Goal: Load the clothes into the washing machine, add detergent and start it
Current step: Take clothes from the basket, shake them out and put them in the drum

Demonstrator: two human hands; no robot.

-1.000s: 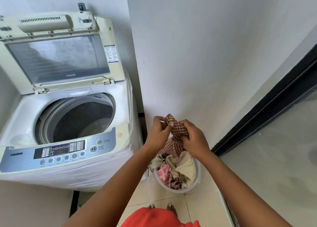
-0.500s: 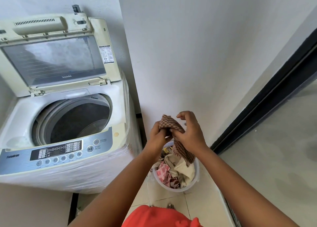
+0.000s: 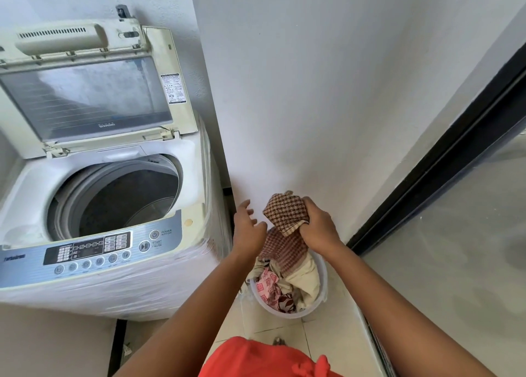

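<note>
Washing machine point(image 3: 108, 194) left side off-frame; basket point(image 3: 320, 305) contents half hidden by cloth point(image 3: 284, 217).

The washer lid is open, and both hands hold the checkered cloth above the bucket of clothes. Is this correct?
Not quite. In the head view only the right hand grips the checkered cloth; the left hand is open beside it. The lid is open, above the bucket.

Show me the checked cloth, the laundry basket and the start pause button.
checked cloth point(image 3: 286, 214), head view, bunched upper part.
laundry basket point(image 3: 323, 285), head view, right rim.
start pause button point(image 3: 144, 246), head view, button face.
</note>
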